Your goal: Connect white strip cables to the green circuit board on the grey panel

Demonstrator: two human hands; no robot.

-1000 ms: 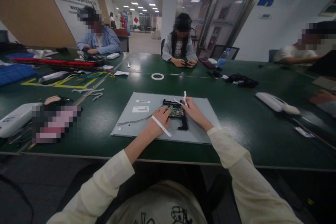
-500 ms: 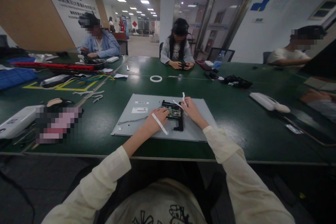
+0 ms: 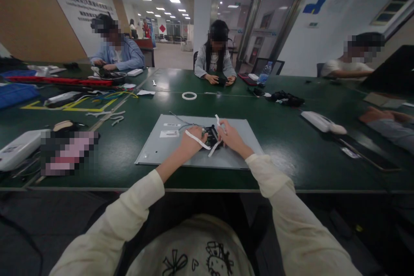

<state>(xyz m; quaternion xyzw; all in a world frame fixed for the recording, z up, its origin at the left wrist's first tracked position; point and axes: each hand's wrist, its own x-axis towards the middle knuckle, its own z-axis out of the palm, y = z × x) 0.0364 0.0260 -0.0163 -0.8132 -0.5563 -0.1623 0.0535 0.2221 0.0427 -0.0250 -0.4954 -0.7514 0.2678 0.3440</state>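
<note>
A grey metal panel (image 3: 148,153) with white labels lies flat in front of me. Over its middle, a black plastic frame with a circuit board (image 3: 211,133) is turned and partly hidden between my hands. My left hand (image 3: 191,141) is closed on the frame's left side, a strip of white tape (image 3: 198,139) lying across the back of it. From the right, my right hand (image 3: 232,136) grips the frame with bent fingers. Another white tape strip (image 3: 214,148) hangs by those fingers. A thin grey cable (image 3: 181,118) runs from the left hand toward the panel's back edge.
A tape roll (image 3: 189,95) lies beyond the panel. Tape scraps (image 3: 118,120), a pink patterned object (image 3: 71,153) and a white device (image 3: 21,148) are on the left. Another white device (image 3: 318,121) and a dark flat slab (image 3: 371,153) lie right. Several people sit around the table.
The black frame has been turned and tilted up from its flat position on the panel. Its grey cable has swung from the left side to the back. My view has shifted slightly.
</note>
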